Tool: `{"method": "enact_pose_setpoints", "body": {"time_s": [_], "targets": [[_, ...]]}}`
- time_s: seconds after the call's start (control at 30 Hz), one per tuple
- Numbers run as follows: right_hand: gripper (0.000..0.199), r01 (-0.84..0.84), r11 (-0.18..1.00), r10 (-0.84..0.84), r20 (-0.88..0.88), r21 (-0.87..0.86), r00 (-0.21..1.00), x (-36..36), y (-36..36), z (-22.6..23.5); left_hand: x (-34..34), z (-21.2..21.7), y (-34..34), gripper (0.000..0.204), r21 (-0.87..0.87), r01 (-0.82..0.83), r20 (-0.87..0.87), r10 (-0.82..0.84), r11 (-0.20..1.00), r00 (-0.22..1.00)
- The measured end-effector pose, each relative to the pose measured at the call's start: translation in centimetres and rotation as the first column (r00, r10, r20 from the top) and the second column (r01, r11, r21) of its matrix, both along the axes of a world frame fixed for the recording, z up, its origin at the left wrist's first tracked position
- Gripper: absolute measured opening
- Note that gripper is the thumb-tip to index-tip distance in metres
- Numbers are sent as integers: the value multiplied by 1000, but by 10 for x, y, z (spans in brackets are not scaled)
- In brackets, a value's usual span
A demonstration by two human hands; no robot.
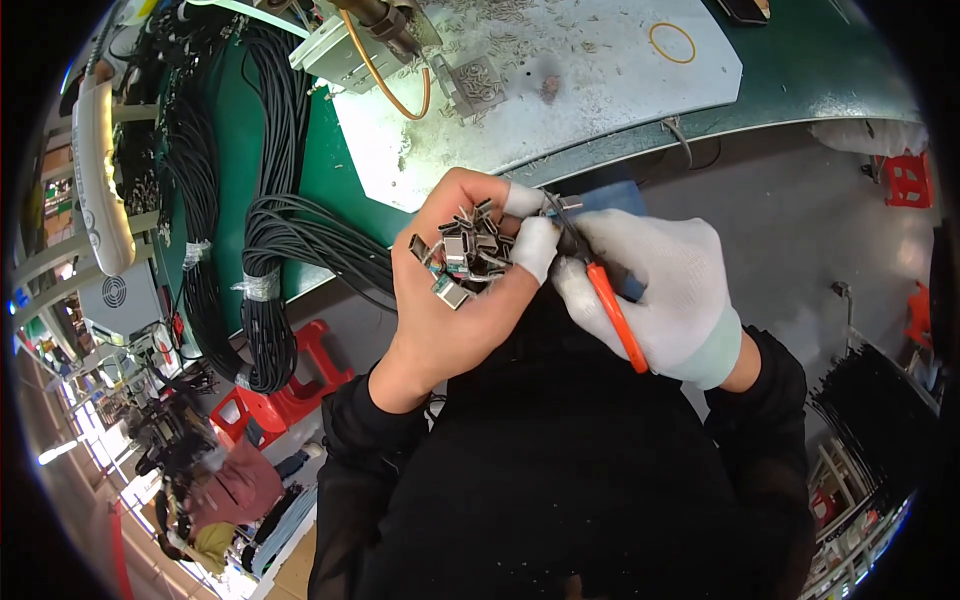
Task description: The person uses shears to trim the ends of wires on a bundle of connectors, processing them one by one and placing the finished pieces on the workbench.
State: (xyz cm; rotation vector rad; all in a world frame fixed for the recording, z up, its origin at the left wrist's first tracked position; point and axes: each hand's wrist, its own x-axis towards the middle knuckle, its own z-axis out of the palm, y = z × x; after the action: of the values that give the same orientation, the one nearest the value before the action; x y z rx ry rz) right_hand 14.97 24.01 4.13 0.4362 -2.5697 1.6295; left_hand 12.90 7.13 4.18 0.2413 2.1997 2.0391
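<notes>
My left hand (pixel 450 290), with white covers on thumb and forefinger, is closed round a bunch of metal cable connectors (pixel 468 248). Black cables (pixel 330 243) run to it from the left. Pinched between its covered fingertips is one more connector (pixel 570 203), partly hidden. In a white glove, my right hand (pixel 665 290) grips a pair of pliers with orange handles (pixel 617 318). The dark jaws of the pliers are up against the pinched connector; whether they are closed on it I cannot tell.
Ahead, a white board (pixel 560 110) strewn with small scraps lies on the green table (pixel 820 70). A machine (pixel 365 45) with an orange tube stands on it. Tied black cable bundles (pixel 270 330) hang off the left edge. Red stools (pixel 300 385) stand on the floor; a person sits lower left.
</notes>
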Motion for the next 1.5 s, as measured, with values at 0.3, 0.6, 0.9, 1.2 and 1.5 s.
{"method": "enact_pose_setpoints", "body": {"time_s": [0.3,0.6,0.9,1.2,1.5], "targets": [[15,-75,982,42,189,172,981,-10,9,5,-4,-3,2,18,-130,-4,134,22,992,991],[18,-138,987,157,308,-83,938,-25,1,-23,-29,-33,-40,21,408,-105,588,-173,907,790],[28,-78,981,144,400,-178,905,-115,-11,-31,-95,-46,-59,21,471,-245,517,-40,848,855],[32,-161,916,326,447,-367,833,-160,-26,-44,-125,-48,-67,16,187,-93,433,3,978,901],[31,-232,914,362,412,-332,836,-166,-23,-40,-135,-34,-67,11,-44,46,376,-26,998,926]]}}
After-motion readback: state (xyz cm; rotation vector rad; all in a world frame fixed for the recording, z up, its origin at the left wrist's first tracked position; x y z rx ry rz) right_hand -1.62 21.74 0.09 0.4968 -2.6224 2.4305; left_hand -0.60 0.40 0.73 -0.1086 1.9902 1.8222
